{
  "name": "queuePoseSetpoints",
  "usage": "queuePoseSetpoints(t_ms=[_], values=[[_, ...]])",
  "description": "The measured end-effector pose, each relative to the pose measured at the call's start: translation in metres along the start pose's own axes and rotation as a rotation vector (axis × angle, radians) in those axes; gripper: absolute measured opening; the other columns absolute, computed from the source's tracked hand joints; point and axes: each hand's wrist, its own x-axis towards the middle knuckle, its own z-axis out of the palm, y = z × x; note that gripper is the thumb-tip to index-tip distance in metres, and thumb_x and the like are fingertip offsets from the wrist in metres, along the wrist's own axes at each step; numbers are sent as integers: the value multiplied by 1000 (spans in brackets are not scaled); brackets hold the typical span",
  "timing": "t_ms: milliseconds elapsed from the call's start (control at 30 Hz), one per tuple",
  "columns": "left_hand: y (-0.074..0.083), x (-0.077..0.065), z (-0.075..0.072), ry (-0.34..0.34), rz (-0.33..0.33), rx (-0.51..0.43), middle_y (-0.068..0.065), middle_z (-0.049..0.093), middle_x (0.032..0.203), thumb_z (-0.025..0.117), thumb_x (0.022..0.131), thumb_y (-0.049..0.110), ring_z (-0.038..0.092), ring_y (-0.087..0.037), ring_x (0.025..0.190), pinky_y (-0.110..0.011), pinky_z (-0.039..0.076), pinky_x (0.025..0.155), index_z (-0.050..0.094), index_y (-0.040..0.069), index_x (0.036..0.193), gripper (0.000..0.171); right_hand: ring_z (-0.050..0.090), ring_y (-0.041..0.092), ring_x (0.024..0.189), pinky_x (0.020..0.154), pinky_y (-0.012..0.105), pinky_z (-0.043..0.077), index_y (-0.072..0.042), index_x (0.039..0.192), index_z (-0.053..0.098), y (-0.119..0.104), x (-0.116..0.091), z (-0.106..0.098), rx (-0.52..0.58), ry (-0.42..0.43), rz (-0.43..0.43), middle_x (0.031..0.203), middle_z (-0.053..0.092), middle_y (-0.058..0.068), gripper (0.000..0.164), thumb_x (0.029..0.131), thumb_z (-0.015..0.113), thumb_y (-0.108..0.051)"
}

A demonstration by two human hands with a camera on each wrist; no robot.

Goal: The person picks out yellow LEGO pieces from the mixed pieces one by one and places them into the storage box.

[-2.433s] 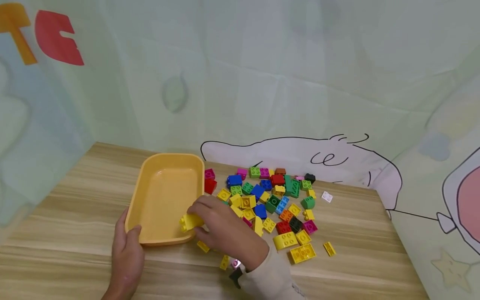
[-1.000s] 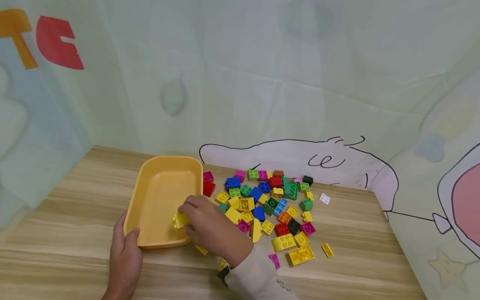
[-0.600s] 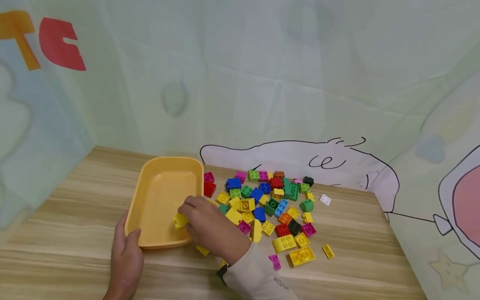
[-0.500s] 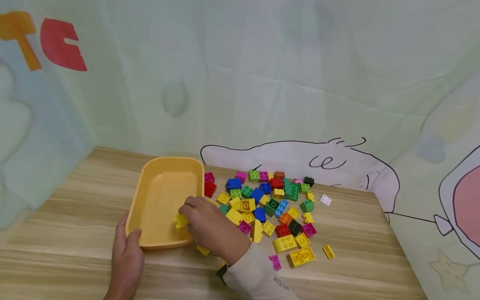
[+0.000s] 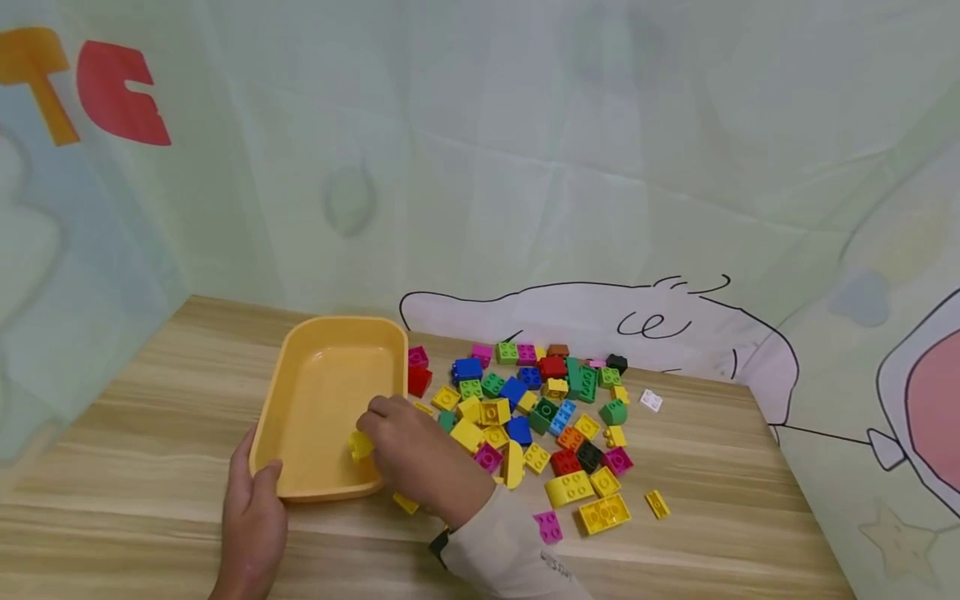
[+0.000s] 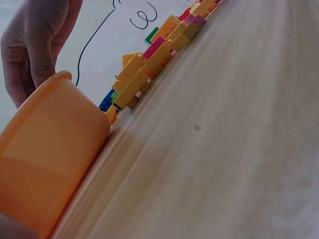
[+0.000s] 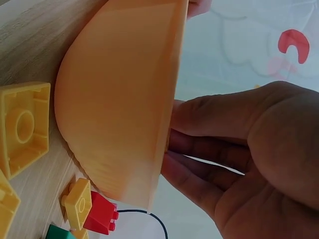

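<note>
A little while back the yellow brick [image 5: 360, 445] was closer to the tray's side, and now it has gone a bit further in over the tray [image 5: 326, 400], at about 5 o'clock from the middle. It looks like hard, smooth plastic, so I'd say it is light, won't bend and won't break easily, but it could slip if pinched badly. The flat sides look like the best place to hold it. The right hand [image 5: 422, 457] comes in from 4 o'clock with its fingers bent in close and pinches the brick; I can't tell if the brick touches the tray's floor. The left hand [image 5: 255, 525] is at 8 o'clock, bent round the tray's edge with its thumb on the rim, holding on. The tray looks stiff and light too, and its rim is good to grab. At 3 o'clock there is a big messy pile of bricks [image 5: 514, 390] in lots of colours, and a white brick [image 5: 651, 400] lies past it. A pink brick [image 5: 548, 527] lies at 4 o'clock, near the sleeve [image 5: 504, 542]. It's all on a wooden table [image 5: 142, 442], with a pale picture sheet [image 5: 510, 167] at 12 o'clock.
</note>
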Motion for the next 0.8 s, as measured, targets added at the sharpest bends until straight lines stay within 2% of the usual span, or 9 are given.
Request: queuePoseSetpoints(t_ms=[200, 433, 633, 800], values=[[1, 0, 0, 10, -12, 4, 3, 4, 167, 18, 109, 20, 7, -16, 152, -44, 4, 130, 5, 25, 159, 52, 59, 10, 96, 90, 17, 61, -15, 118, 70, -1, 4, 2, -25, -27, 9, 112, 66, -2, 34, 85, 80, -12], [0, 0, 1, 15, 0, -1, 3, 7, 167, 19, 109, 21, 9, -14, 151, -36, 5, 130, 8, 26, 159, 52, 58, 10, 94, 90, 17, 61, -13, 117, 71, -1, 4, 4, -47, -22, 5, 111, 66, -2, 34, 84, 81, -12], [0, 0, 1, 11, -16, 2, 5, 4, 167, 18, 109, 21, 6, -15, 152, -43, 4, 130, 6, 27, 159, 52, 60, 10, 96, 91, 18, 61, -14, 119, 71, -1, 4, 4, -26, -41, 23, 113, 67, -2, 40, 81, 83, -13], [0, 0, 0, 7, -14, 3, 4, 4, 167, 18, 109, 21, 6, -16, 152, -43, 4, 129, 5, 26, 159, 52, 60, 10, 98, 91, 18, 61, -14, 120, 70, -2, 5, 5, -30, -43, 19, 114, 67, -2, 40, 82, 83, -12]])
